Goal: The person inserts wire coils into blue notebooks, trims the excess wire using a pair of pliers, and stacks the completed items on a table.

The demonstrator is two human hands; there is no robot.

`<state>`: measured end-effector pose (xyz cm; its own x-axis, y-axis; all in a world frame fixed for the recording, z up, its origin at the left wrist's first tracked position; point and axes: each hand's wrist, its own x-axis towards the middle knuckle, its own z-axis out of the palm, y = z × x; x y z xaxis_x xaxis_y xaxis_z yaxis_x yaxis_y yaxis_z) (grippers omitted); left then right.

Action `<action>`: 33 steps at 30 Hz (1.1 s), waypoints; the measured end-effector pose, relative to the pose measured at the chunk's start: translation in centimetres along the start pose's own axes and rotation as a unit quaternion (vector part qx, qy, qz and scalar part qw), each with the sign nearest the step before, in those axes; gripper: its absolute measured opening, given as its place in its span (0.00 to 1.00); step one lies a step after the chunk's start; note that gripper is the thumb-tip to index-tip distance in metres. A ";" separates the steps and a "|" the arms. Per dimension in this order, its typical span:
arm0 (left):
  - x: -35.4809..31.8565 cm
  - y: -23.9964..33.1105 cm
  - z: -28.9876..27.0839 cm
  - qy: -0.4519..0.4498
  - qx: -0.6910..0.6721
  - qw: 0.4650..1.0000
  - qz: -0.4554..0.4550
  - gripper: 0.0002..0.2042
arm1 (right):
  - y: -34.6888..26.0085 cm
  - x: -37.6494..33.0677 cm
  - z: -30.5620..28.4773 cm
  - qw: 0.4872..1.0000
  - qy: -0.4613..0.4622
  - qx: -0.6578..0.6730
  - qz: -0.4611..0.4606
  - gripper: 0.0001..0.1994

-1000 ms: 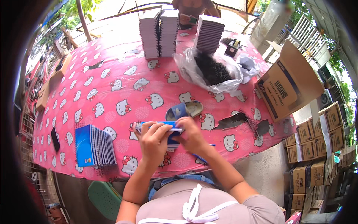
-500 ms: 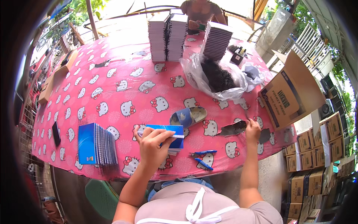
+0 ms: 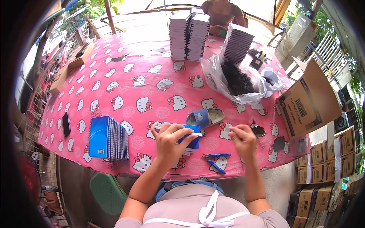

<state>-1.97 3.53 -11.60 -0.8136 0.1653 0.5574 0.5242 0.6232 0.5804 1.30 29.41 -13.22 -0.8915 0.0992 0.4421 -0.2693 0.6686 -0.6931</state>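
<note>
My left hand [image 3: 169,141] is closed around a small blue-covered notebook [image 3: 186,127], its pages held edge-up just over the table. Beneath it, partly covered by the hand, another blue notebook [image 3: 194,144] shows. My right hand [image 3: 243,138] is pinched a short way to the right of the notebook; whatever thin thing its fingertips hold is too small to make out. Blue-handled cutting pliers [image 3: 217,162] lie on the table between my forearms. A blue slipper [image 3: 205,117] rests just beyond the notebook. To the left stands a row of blue spiral notebooks [image 3: 108,137].
Tall stacks of notebooks [image 3: 189,36] stand at the back. A plastic bag [image 3: 218,78] of black coils [image 3: 237,79] lies in front of another notebook stack [image 3: 237,42]. An open carton [image 3: 304,102] leans at right; a phone [image 3: 66,124] lies at left. Across the table sits a person [image 3: 224,15].
My right hand has left the dark patch at the right and come inward, close to the notebook. My left hand still grips the notebook. The whole view has shifted slightly.
</note>
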 end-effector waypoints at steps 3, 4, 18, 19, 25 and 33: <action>-0.1 -0.1 0.1 -0.007 0.001 1.000 0.000 0.09 | -4.9 0.0 2.2 0.995 -0.053 0.084 0.011 0.14; -0.1 -0.1 0.1 -0.007 -0.001 1.000 0.003 0.09 | -5.3 0.2 2.5 0.993 -0.075 0.086 0.008 0.15; -0.8 -0.2 0.0 0.009 -0.008 1.000 0.010 0.09 | -5.2 3.1 2.4 0.970 -0.204 0.127 -0.032 0.12; -0.8 -0.2 0.0 0.011 -0.006 1.000 0.009 0.09 | -5.5 3.1 2.3 0.968 -0.212 0.123 -0.049 0.13; -0.9 -0.1 0.2 0.020 -0.006 1.000 0.013 0.10 | -5.5 3.0 2.8 0.969 -0.191 0.145 -0.059 0.11; -0.8 -0.4 0.5 0.015 -0.007 1.000 -0.002 0.09 | -6.4 2.7 2.9 0.973 -0.198 0.114 0.031 0.08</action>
<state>-1.64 3.54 -12.54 -0.8076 0.1406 0.5728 0.5255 0.6124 0.5906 -0.44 23.25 -9.20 -0.9671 -0.1881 0.1713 -0.2432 0.4856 -0.8396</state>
